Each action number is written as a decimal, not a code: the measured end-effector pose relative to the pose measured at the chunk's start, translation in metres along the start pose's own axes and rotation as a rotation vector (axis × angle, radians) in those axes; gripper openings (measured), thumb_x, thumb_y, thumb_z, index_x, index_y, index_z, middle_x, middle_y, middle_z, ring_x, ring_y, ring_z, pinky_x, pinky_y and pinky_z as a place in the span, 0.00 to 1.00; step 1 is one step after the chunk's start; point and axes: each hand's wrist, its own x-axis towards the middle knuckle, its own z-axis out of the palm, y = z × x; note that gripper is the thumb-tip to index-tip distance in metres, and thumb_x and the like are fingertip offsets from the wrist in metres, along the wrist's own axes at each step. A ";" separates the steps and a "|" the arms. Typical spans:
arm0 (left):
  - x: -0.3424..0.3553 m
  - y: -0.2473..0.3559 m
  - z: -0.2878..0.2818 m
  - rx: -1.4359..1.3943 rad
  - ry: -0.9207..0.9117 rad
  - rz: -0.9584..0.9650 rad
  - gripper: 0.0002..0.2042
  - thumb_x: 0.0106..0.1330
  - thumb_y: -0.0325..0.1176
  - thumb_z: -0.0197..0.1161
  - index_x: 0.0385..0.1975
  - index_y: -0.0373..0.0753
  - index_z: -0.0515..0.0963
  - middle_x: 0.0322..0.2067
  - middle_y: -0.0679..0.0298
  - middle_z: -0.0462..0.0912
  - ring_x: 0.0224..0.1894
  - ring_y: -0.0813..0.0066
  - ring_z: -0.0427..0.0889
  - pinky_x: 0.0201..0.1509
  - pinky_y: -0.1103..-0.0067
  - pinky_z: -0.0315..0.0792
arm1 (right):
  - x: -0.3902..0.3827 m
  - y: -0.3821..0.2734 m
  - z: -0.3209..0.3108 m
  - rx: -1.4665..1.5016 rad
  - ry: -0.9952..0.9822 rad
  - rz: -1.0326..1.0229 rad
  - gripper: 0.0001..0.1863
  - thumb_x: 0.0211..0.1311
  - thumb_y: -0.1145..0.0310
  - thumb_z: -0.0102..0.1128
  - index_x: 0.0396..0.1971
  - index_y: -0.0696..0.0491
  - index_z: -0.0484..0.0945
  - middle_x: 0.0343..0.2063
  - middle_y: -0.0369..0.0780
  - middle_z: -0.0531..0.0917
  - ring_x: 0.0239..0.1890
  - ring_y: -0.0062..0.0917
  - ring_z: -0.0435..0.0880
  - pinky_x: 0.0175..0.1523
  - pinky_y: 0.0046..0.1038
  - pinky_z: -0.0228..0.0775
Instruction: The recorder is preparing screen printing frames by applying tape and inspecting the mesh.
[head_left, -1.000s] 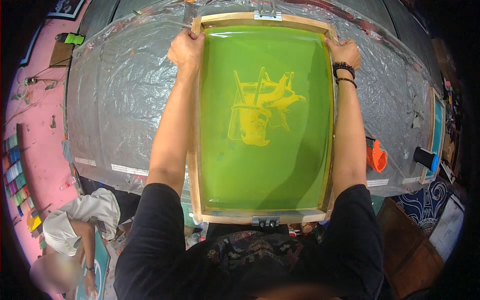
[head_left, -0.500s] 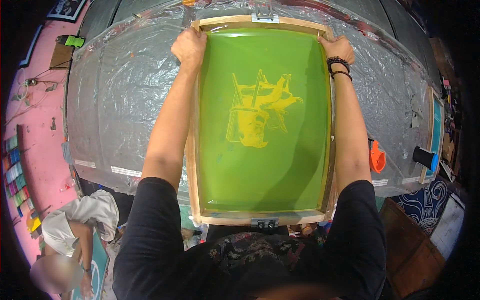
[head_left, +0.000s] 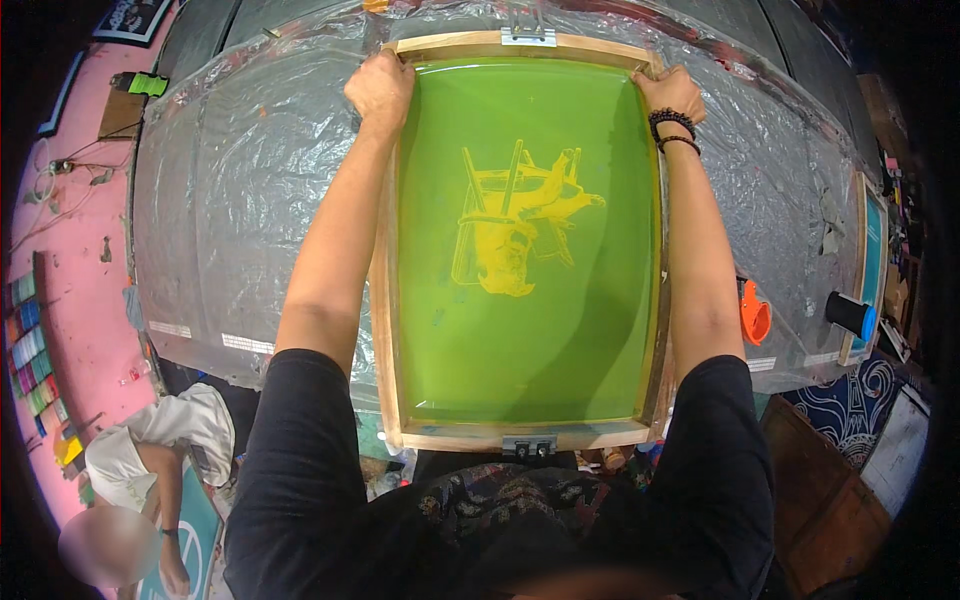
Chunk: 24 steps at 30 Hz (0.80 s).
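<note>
A wooden-framed printing screen point(head_left: 620, 330) with green mesh lies before me, long side running away from me. Its mesh bears a yellow picture point(head_left: 505, 225) of an upside-down animal and what looks like a stool. My left hand point(head_left: 380, 88) is closed on the far left corner of the wooden frame, fingers curled over it. At the far right corner my right hand point(head_left: 672, 95), with dark beads on the wrist, is closed too, its thumb by the inner edge. Metal clamps point(head_left: 528, 38) sit at the middle of the far rail, and a hinge clamp point(head_left: 529, 445) at the near rail.
Clear crinkled plastic point(head_left: 240, 190) covers the table. To the right are an orange tape dispenser point(head_left: 755, 312), a black-and-blue cylinder point(head_left: 851, 316) and another framed screen point(head_left: 868, 260). At lower left, a co-worker point(head_left: 150, 465) bends over a teal panel point(head_left: 200, 530).
Both my hands stay at the far corners, with only a slight shift of my arms. The screen has hardly moved. The co-worker's hand has moved slightly over the teal panel.
</note>
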 end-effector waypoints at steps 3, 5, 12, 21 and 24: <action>0.000 -0.003 -0.001 0.023 -0.021 0.010 0.13 0.62 0.46 0.68 0.37 0.44 0.86 0.37 0.59 0.89 0.39 0.58 0.89 0.41 0.64 0.82 | -0.002 -0.004 0.005 -0.006 0.000 -0.022 0.28 0.44 0.41 0.79 0.37 0.48 0.85 0.38 0.46 0.90 0.44 0.42 0.89 0.47 0.43 0.79; 0.003 -0.004 0.001 0.038 -0.023 0.024 0.13 0.63 0.46 0.68 0.38 0.44 0.85 0.38 0.60 0.89 0.40 0.58 0.90 0.41 0.64 0.82 | 0.000 -0.004 0.004 -0.002 -0.008 -0.026 0.28 0.45 0.42 0.79 0.37 0.48 0.85 0.38 0.46 0.90 0.44 0.42 0.89 0.47 0.43 0.79; 0.007 -0.007 0.010 0.083 0.006 0.078 0.15 0.63 0.48 0.68 0.37 0.42 0.85 0.38 0.58 0.89 0.40 0.58 0.90 0.41 0.65 0.82 | 0.000 -0.005 0.005 -0.037 -0.003 -0.056 0.29 0.46 0.42 0.78 0.40 0.49 0.84 0.39 0.46 0.89 0.44 0.44 0.89 0.46 0.45 0.79; 0.016 -0.001 0.006 0.171 -0.036 0.166 0.21 0.60 0.50 0.71 0.41 0.39 0.78 0.33 0.54 0.89 0.37 0.56 0.90 0.37 0.65 0.83 | 0.001 -0.002 0.011 -0.125 0.029 -0.080 0.35 0.47 0.39 0.77 0.44 0.53 0.79 0.38 0.48 0.89 0.42 0.44 0.90 0.45 0.44 0.79; 0.017 0.001 0.000 0.263 -0.092 0.177 0.22 0.60 0.50 0.71 0.42 0.40 0.75 0.32 0.54 0.89 0.36 0.55 0.91 0.36 0.64 0.83 | -0.002 -0.004 0.008 -0.131 0.041 -0.085 0.39 0.48 0.39 0.76 0.49 0.54 0.72 0.36 0.49 0.89 0.40 0.44 0.90 0.44 0.43 0.80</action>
